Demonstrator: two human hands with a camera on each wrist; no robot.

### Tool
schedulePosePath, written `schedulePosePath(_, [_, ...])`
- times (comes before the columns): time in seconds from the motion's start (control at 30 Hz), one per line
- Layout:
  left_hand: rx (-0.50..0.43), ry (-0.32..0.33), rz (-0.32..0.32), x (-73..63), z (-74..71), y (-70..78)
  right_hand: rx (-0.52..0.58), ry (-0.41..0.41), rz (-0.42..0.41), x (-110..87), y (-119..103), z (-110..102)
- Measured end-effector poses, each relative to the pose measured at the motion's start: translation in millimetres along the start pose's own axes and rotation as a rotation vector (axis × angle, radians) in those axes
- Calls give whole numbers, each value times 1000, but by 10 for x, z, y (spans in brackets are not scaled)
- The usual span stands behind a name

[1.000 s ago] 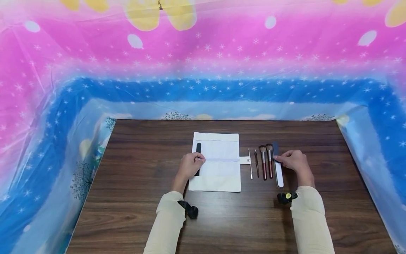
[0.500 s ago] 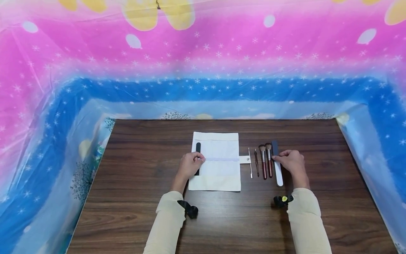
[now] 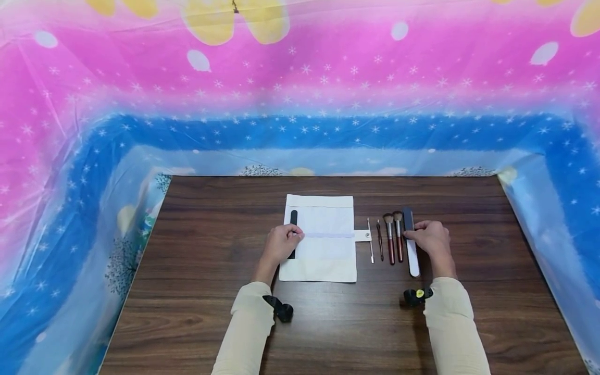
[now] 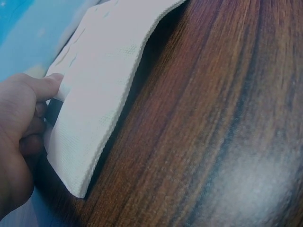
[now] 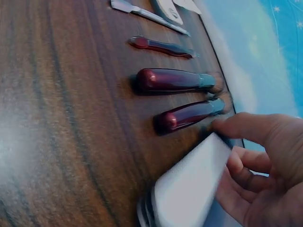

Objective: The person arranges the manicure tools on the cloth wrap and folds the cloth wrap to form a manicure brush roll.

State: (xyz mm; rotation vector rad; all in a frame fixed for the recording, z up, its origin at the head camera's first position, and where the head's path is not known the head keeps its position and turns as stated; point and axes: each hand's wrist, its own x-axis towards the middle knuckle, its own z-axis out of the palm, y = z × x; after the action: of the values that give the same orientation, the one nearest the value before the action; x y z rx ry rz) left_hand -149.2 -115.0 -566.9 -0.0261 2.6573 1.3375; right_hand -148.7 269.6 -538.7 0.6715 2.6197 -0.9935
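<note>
A white cloth pouch (image 3: 323, 250) lies unfolded on the brown table, a snap tab (image 3: 362, 236) on its right side. A black flat strip (image 3: 293, 217), like a nail file, stands along the pouch's left side. My left hand (image 3: 280, 244) covers its middle and pinches the pouch's left edge between thumb and curled fingers. To the right, my right hand (image 3: 430, 238) pinches a long nail file (image 3: 412, 263), dark grey at the far half and white nearer. In the right wrist view, layered dark edges show under the white face of that nail file (image 5: 189, 184).
Between pouch and nail file lie two red-handled brushes (image 3: 390, 242), (image 3: 399, 239), a small dark red tool (image 3: 379, 242) and a thin metal tool (image 3: 371, 245). A printed curtain (image 3: 300, 130) hangs behind the table (image 3: 328, 333).
My right hand has shifted a little to the left since one second ago, its fingers staying on the nail file. My left hand and the pouch look unmoved.
</note>
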Motion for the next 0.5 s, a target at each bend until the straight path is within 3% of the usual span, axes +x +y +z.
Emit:
schedulePosePath(0.27, [-3, 2, -4, -1, 4, 2, 36, -77, -43, 6, 28, -59])
schedulePosePath(0.5, [-2, 5, 8, 4, 2, 0, 116, -68, -46, 10, 35, -117])
